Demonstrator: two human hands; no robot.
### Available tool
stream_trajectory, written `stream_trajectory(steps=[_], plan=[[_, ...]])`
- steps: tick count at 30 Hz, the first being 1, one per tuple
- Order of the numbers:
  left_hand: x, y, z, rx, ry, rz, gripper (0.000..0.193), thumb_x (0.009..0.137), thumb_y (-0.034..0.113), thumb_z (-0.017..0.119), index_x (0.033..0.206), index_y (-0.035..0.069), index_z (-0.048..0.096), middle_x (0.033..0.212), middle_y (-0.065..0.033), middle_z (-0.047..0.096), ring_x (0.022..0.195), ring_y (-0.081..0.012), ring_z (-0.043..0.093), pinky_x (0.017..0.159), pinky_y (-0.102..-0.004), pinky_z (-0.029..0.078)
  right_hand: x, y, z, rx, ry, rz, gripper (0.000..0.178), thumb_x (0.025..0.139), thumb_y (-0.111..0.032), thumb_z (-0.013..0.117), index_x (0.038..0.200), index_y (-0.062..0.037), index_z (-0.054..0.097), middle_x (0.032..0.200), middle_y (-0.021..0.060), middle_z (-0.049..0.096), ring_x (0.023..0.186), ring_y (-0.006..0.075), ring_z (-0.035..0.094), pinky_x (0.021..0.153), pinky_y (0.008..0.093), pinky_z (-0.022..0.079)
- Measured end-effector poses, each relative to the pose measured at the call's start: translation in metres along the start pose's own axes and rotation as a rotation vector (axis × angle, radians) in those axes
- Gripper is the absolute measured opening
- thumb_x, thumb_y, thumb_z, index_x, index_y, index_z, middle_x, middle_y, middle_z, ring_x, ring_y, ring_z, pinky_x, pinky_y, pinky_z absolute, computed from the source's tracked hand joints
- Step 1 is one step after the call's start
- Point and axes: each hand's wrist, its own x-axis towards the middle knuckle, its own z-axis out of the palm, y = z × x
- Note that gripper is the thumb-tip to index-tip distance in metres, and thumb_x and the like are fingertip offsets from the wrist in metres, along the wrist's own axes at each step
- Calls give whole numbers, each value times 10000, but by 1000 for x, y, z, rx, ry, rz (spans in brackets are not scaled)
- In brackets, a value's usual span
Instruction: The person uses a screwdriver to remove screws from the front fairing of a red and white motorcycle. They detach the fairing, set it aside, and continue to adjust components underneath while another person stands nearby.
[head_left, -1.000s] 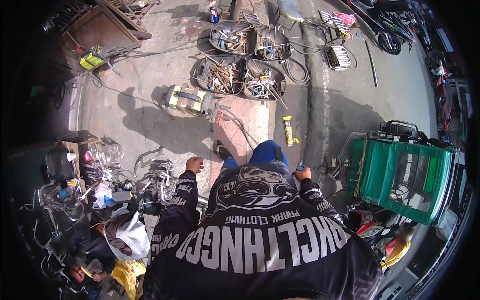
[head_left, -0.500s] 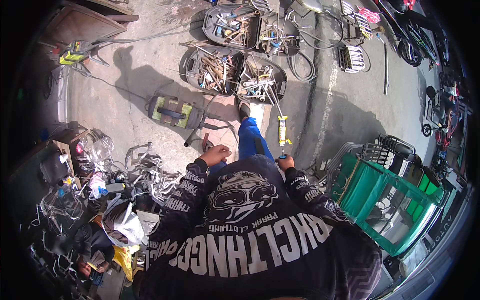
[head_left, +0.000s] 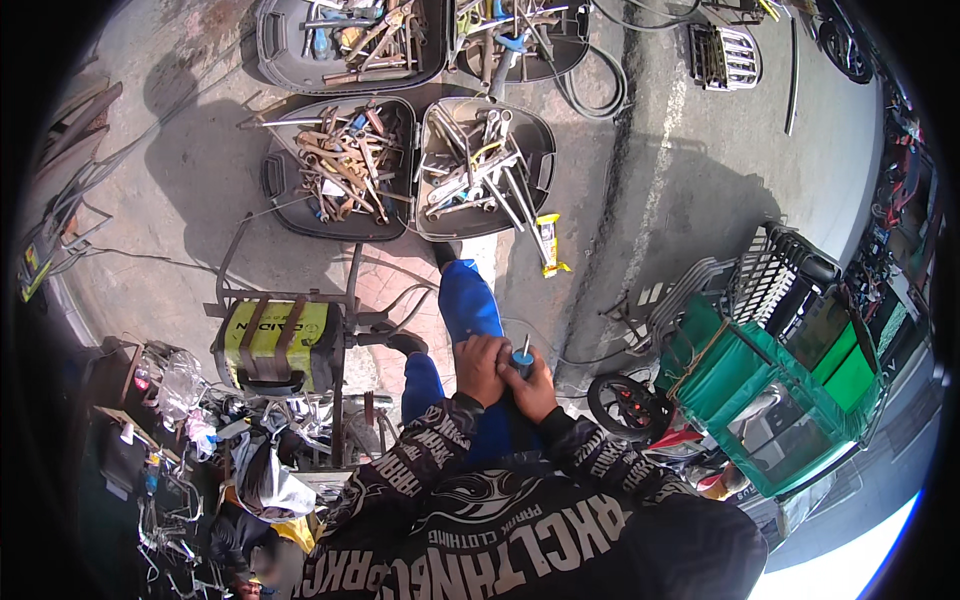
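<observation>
In front of my body, over my blue trouser legs, my two hands are close together. My right hand (head_left: 533,388) is wrapped round a blue-handled screwdriver (head_left: 522,358); its short metal shaft points up and away from me. Against it on the left sits my left hand (head_left: 481,369), its fingers curled and closed. Whatever may be inside those fingers is hidden. Beyond my forward foot lie open black cases, the nearest pair being a left case (head_left: 268,185) full of rusty tools and a right case (head_left: 548,150) with wrenches and long rods.
A yellow-and-black machine (head_left: 275,345) in a metal frame stands at my left. A yellow packet (head_left: 549,245) lies by the right case. To the right are a green-covered sidecar (head_left: 740,390) and a wheel (head_left: 628,405). Metal frames and bags clutter the lower left, where another person (head_left: 240,540) is.
My hands, apart before, have come together, with the screwdriver still in the right one. The view has shifted, and the cases and the yellow-and-black machine appear nearer.
</observation>
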Motion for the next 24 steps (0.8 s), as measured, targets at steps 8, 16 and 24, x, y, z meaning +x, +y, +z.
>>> stream_trajectory(steps=[8,16,24], plan=[[29,5,-9,-357,-162,-47,239,887,156,545,1088,38,595,952,-138,615,939,-315,576,808,-408,428,18,-10,-10,310,-186,-19,609,916,-333,545,1362,11,312,1273,224,460,1234,300,430,1022,366,328],[33,-10,-3,-429,-166,-275,405,846,257,633,1181,45,551,1154,-140,559,1070,-289,559,916,-357,441,68,-8,-41,211,-599,-259,486,965,-318,488,1330,-11,392,1298,156,417,1266,268,380,1065,367,279],[41,-6,17,-242,-33,-198,313,866,247,629,1076,20,583,995,-161,615,906,-367,610,770,-398,498,77,17,-36,68,-379,-385,332,954,-276,502,1140,-1,523,1128,135,480,1058,282,500,883,351,402]])
